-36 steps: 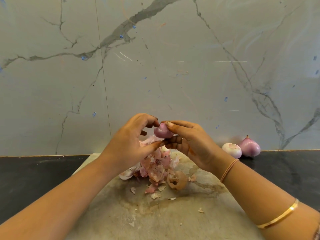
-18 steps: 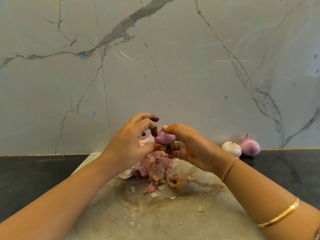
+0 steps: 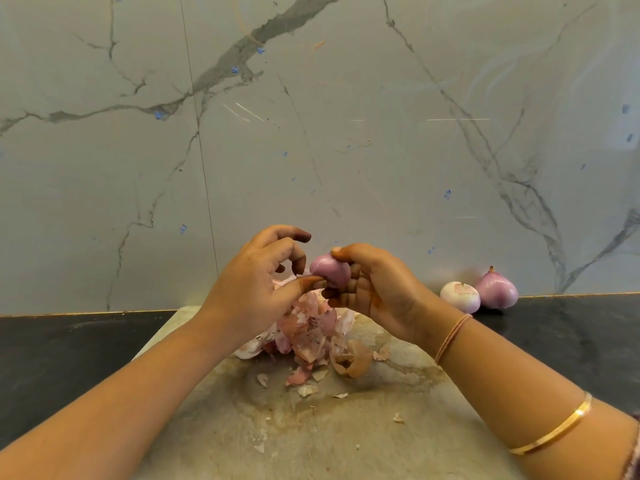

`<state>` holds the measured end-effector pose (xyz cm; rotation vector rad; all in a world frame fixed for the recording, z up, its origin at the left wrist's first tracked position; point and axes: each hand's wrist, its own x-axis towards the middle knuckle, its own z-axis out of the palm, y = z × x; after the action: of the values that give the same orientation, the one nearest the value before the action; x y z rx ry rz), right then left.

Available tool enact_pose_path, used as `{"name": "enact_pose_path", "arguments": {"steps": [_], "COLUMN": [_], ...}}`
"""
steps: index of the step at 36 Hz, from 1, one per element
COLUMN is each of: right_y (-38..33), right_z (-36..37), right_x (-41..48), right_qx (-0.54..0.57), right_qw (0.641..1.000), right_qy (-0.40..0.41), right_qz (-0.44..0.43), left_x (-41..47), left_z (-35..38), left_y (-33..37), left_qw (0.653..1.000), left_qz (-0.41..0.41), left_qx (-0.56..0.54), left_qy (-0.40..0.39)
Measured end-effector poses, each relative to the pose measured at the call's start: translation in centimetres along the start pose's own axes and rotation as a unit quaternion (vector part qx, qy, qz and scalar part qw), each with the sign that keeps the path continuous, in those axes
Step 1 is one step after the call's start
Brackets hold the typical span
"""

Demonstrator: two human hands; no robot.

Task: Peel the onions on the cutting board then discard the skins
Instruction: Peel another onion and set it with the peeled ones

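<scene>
**Marble wall, stained board: held onion nearly bare**

Marble backsplash behind, dark surface [image 3: 69, 358] below, with the cutting board [image 3: 346, 438] on it. The onion [image 3: 329, 275] sat above the skins [image 3: 308, 334] piled on the board, off the surface entirely.

- Right hand [image 3: 377, 292]: fingers [image 3: 349, 252] curled round the onion, thumb over its top, a firm hold.
- Left hand [image 3: 249, 289]: thumb tip on the onion's lower flank, other fingers half-curled and lifted clear, gripping nothing.
- Two more onions, one pale [image 3: 460, 296] and one purple [image 3: 497, 289], rested by the wall, well apart from the board.

Doing it well, my read: keep the right-hand grip steady and roll the onion a little. Use the left thumbnail to catch any loose edge at the root end, then pull along the curve, not outward. Drop scraps onto the existing pile so discarding takes one sweep.

Versus half a second earlier: the left index had been down on the onion's top and had since lifted off, exposing more of the bulb. Pile and wall-side onions hadn't moved.
</scene>
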<state>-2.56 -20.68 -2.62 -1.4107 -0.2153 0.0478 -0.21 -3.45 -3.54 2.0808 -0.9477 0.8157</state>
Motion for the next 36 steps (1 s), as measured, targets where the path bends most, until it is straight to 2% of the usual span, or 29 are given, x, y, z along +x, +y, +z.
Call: {"name": "enact_pose_path", "arguments": {"steps": [15,22,26,30,36], "right_y": [-0.3,-0.1,-0.2,-0.2,-0.3], "right_z": [-0.3,-0.1,-0.2,0.0,0.2], "right_x": [-0.1,-0.1,-0.2,-0.4,-0.4], "right_qx": [0.108,0.125,0.1,0.028,-0.001], "right_qw": [0.994,0.992,0.995,0.997,0.998], "right_qy": [0.032,0.028,-0.017,-0.072,-0.054], "right_qz": [-0.005,-0.022,-0.005,0.014,-0.022], "left_x": [0.1,0.0,0.0,0.0,0.0], "left_z": [-0.2,-0.1,-0.1,-0.3,-0.3], "left_y": [0.1,0.3,0.6,0.9,1.4], "left_qw": [0.997,0.997,0.996,0.994,0.994], "left_qz": [-0.073,-0.069,-0.08,-0.091,-0.072], "left_qx": [0.015,0.021,0.001,-0.019,-0.016], "left_qy": [0.004,-0.002,0.032,0.058,0.076]}}
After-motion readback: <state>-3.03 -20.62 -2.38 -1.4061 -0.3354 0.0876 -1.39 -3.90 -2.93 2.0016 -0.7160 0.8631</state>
